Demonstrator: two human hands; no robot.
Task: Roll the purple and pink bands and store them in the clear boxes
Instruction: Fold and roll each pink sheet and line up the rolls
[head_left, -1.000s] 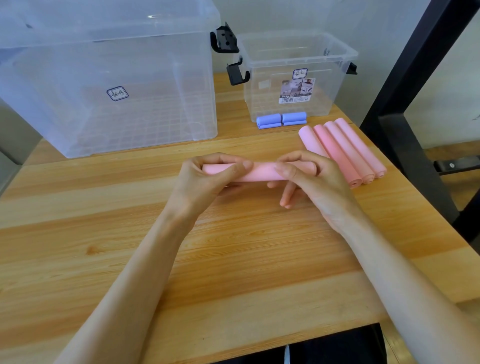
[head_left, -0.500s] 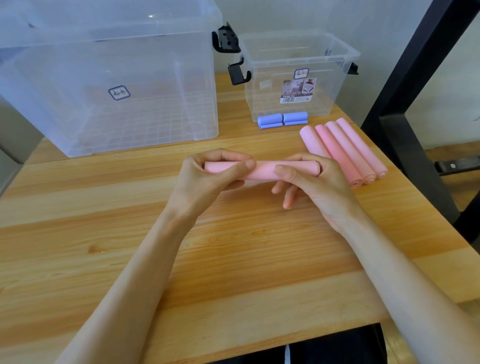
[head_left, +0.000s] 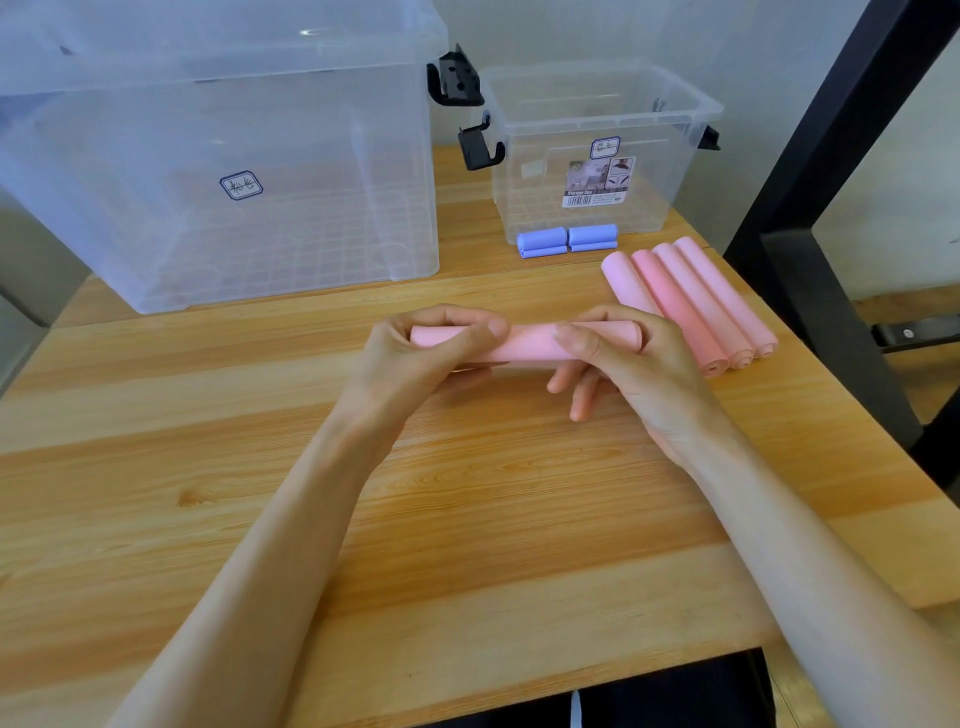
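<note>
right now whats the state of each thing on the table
held pink band: rolled, gripped at both ends
left hand: curled round its left end
right hand: curled round its right end
pink rolls: four, rolled, side by side on the table
purple rolls: two, rolled, outside the boxes
big box: no bands inside
small box: open-topped, no bands inside

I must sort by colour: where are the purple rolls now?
In the head view, the purple rolls lie back right on the table, against the small clear box.

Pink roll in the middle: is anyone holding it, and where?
Yes. The left hand grips the pink roll near its left end, the right hand near its right end.
</note>
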